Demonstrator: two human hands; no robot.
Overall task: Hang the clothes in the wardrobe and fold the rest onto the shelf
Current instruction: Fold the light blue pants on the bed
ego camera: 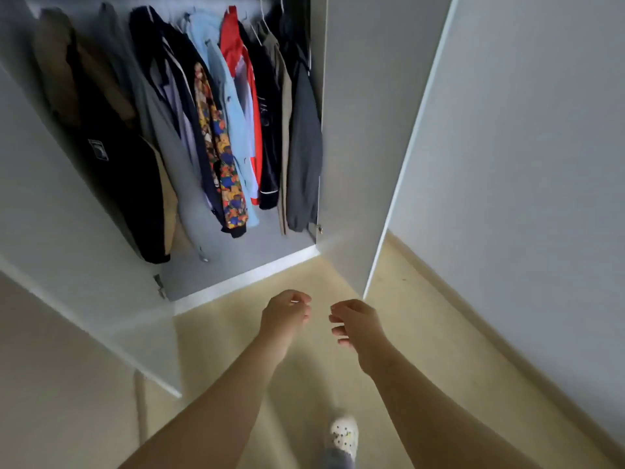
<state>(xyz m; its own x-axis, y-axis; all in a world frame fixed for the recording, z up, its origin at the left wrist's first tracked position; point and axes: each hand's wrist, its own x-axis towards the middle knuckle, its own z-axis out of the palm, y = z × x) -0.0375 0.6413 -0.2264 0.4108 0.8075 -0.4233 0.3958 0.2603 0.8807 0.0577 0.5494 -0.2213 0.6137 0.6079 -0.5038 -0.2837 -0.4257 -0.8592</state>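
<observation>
- Clothes (pixel 216 130): I see jackets and shirts hanging in a row inside the open wardrobe (pixel 243 262).
- Left hand (pixel 285 316): fingers loosely curled, holding nothing, above the floor (pixel 422 333).
- Right hand (pixel 355 324): loosely curled, empty, just beside the left.

You're standing in a home, likely a bedroom: you're facing an open white wardrobe (pixel 243 265), with jackets and shirts (pixel 216 130) hanging inside it. Beige flooring (pixel 422 319) is running out in front of the wardrobe, a plain white wall (pixel 524 130) is sitting to its right.
</observation>
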